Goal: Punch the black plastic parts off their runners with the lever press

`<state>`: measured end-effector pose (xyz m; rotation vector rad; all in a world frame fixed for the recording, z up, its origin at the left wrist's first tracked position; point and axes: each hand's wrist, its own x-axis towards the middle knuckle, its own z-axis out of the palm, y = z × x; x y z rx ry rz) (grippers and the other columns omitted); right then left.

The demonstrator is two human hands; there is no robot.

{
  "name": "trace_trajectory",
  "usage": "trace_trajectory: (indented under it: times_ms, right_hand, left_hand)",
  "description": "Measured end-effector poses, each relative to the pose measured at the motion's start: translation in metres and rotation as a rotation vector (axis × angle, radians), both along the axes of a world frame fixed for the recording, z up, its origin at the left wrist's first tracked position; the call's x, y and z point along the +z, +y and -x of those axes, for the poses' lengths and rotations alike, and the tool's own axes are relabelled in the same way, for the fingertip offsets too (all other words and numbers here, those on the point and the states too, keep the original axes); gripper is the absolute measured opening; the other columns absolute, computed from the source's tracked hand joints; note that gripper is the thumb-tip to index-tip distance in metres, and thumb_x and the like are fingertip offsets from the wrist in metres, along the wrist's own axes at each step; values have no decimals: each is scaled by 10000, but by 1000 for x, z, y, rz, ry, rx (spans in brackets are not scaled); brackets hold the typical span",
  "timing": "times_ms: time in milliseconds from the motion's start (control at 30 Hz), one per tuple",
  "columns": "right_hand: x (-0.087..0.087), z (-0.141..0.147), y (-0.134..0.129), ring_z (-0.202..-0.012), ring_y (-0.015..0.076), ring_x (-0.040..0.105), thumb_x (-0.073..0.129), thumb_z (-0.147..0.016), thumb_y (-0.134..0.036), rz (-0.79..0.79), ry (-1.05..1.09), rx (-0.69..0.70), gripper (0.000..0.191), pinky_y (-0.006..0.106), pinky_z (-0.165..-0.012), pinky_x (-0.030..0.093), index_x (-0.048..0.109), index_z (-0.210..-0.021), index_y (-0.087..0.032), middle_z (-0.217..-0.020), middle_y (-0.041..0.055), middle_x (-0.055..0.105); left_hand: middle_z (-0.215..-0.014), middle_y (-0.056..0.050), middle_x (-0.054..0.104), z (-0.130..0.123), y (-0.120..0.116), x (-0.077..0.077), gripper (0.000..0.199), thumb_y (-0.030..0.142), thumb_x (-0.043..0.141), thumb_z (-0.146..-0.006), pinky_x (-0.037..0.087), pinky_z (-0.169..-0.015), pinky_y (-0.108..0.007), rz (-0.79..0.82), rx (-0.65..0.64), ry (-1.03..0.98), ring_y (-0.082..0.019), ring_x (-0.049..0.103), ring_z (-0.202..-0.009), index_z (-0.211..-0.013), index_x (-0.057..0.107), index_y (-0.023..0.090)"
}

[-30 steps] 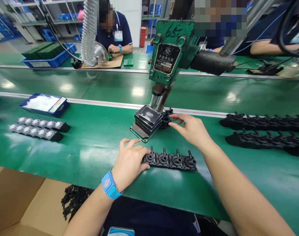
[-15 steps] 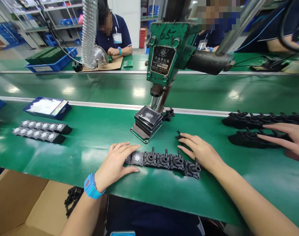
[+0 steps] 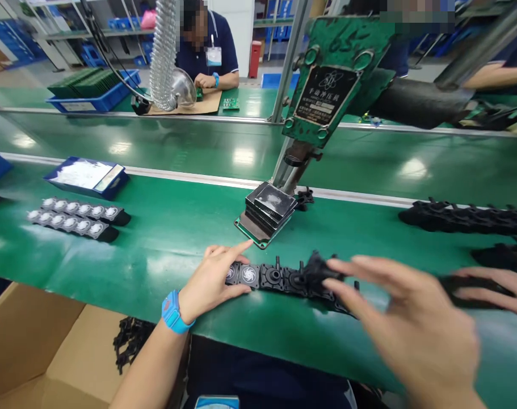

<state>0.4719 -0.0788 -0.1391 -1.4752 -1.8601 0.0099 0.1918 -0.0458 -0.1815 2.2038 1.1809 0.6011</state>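
In front of me on the green bench lies a row of black plastic housings (image 3: 272,277), each with a short spout. Two at its left end show white swirl discs. My left hand (image 3: 209,281), with a blue wristband, grips that left end between thumb and fingers. Over the row's right part, my right hand (image 3: 415,324) pinches one loose black plastic housing (image 3: 320,272) between thumb and fingertips; its outline is blurred, and it hides housings beneath. Whether it touches the row, I cannot tell.
Behind the row stand a green hand press (image 3: 326,85) and a stacked metal block (image 3: 270,207). A co-worker's hand (image 3: 492,289) is at right near black strips (image 3: 466,218). Two white-disc rows (image 3: 71,218) and a blue tray (image 3: 85,177) lie left; a carton (image 3: 66,352) stands below.
My right hand has lifted the loose black housing off the bench and brought it over the row. My left hand stays on the left end. The co-worker's hand moved nearer with a dark strip.
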Motion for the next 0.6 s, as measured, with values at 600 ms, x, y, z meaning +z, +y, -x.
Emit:
trace_trajectory:
  times_ms: [600]
  right_hand:
    - [-14, 85, 25, -794, 151, 666, 502, -917, -82, 123, -268, 576, 424, 282, -698, 523, 485, -1330, -182, -905, 36, 702]
  left_hand:
    - [-1116, -50, 667, -2, 3, -6, 1114, 218, 778, -732, 335, -1019, -466, 3, 24, -4, -261, 601, -1058, -1542, 16, 269]
